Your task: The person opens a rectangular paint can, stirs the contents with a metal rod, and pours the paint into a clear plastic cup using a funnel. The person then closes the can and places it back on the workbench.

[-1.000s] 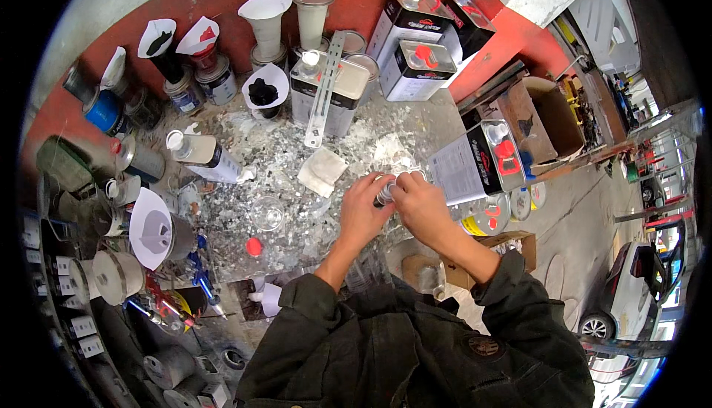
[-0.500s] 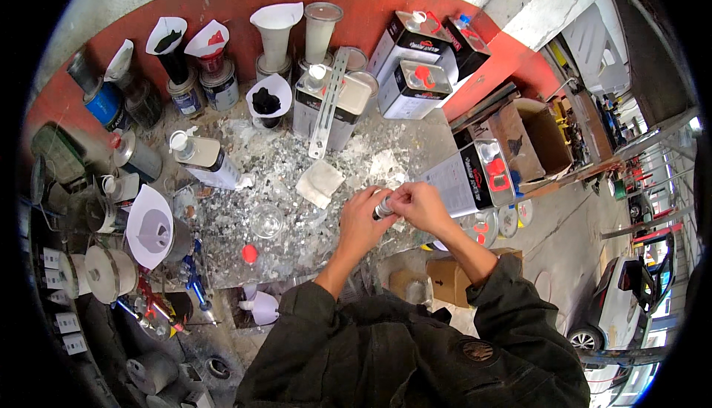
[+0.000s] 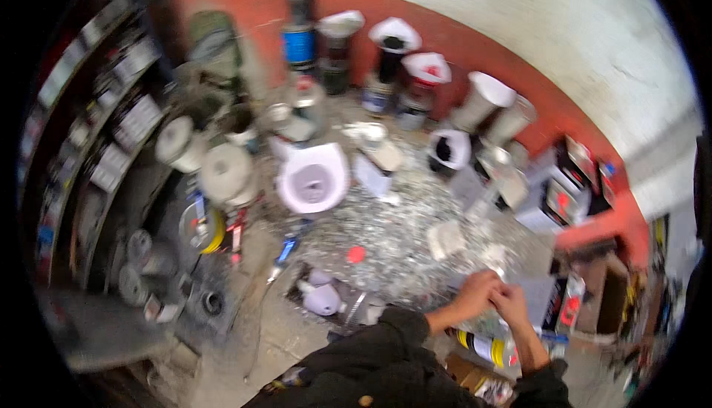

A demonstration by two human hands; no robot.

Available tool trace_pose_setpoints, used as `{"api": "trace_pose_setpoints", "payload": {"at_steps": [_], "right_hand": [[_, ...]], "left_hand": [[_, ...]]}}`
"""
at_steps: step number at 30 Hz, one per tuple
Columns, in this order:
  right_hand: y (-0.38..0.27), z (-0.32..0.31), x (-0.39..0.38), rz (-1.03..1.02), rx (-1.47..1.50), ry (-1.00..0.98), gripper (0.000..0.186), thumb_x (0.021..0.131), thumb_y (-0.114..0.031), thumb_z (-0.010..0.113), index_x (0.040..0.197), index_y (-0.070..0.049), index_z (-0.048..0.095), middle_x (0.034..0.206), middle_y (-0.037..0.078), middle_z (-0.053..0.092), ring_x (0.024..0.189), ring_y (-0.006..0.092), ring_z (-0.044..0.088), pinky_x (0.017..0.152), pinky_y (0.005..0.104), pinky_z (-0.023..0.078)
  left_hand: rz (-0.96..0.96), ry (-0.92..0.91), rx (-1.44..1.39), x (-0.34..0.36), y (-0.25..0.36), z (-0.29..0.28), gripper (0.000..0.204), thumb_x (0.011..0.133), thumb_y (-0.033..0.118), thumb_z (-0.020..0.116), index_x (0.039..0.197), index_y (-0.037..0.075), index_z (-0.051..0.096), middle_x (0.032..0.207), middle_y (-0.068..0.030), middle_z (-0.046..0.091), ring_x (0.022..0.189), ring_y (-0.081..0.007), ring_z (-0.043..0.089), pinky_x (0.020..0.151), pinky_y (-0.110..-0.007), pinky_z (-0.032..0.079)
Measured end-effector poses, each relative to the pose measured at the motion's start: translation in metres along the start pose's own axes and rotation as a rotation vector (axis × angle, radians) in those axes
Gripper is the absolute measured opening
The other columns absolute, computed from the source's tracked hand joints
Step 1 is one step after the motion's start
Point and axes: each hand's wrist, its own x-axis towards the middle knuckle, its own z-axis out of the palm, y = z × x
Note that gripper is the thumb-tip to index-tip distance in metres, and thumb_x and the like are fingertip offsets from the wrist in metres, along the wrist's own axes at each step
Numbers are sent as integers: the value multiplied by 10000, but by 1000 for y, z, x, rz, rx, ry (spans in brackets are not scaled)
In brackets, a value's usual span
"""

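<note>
The picture is smeared by motion. My left hand (image 3: 477, 294) and my right hand (image 3: 512, 306) meet at the bench's right front edge, fingers curled closed against each other. What they hold is hidden; half a second ago a small silvery cylinder showed between them. Just beyond them a crumpled pale cloth (image 3: 445, 239) lies on the paint-crusted bench (image 3: 400, 245). To the right of my hands stands a rectangular can with a red cap (image 3: 569, 308). Farther left a red round cap (image 3: 356, 254) lies flat on the bench.
Along the red wall stand cans topped with paper strainers (image 3: 428, 69) and several rectangular metal cans (image 3: 534, 204). Toward the left are a large cup with a white strainer (image 3: 313, 178), a blue spray gun (image 3: 285, 251) and loaded shelves (image 3: 111, 141). An open cardboard box (image 3: 612, 293) sits at right.
My view has swung left, so the bench appears shifted right and the shelves have come in. My hands stay together; the silvery cylinder between them no longer shows.
</note>
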Motion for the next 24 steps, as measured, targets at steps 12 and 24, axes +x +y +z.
{"api": "trace_pose_setpoints", "payload": {"at_steps": [12,24], "right_hand": [[43,4,18,124,554,14,191,902,-212,669,827,-39,633,798,21,616,711,105,531,661,253,419],[69,16,24,246,790,-10,245,940,-223,624,1021,-7,706,937,50,676,841,134,628,740,250,508]], "left_hand": [[74,124,-78,-3,-34,43,241,653,126,742,838,57,603,934,-109,552,937,-343,535,790,-456,417],[162,110,20,9,-54,19,209,580,220,746,708,84,651,739,-133,594,730,-355,581,656,-484,449]]}}
